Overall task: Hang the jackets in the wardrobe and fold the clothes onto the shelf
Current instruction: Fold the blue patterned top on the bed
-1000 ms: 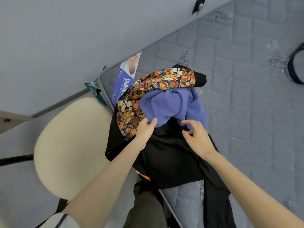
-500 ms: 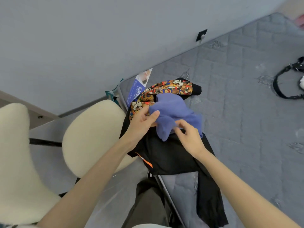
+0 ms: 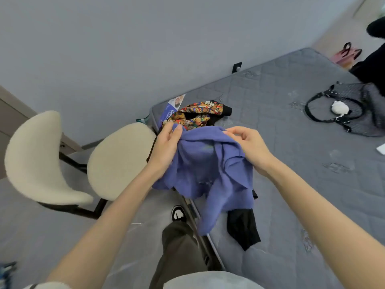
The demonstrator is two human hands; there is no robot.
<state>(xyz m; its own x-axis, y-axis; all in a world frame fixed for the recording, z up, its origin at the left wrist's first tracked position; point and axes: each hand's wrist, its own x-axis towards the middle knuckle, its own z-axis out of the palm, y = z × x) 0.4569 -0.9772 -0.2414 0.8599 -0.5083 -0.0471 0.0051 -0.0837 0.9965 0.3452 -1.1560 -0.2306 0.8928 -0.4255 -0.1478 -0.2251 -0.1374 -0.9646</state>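
Observation:
A blue-purple knit garment (image 3: 208,165) hangs in the air above the corner of the grey mattress (image 3: 291,163). My left hand (image 3: 166,147) grips its upper left edge. My right hand (image 3: 248,144) pinches its upper right edge. Behind it on the mattress corner lies a colourful patterned garment (image 3: 198,115) with a black cuff. A black garment (image 3: 242,228) lies under the blue one, partly hidden, and hangs toward the mattress edge.
A cream chair (image 3: 116,159) with a curved backrest (image 3: 31,161) stands left of the bed. A black mesh bag (image 3: 354,109) with a white ball lies at the mattress's far right. A leaflet (image 3: 173,107) sits at the corner. My shoe (image 3: 178,213) is on the floor.
Both hands have lifted the blue garment off the pile and spread it between them. The view has pulled back, showing more of the bed and chair.

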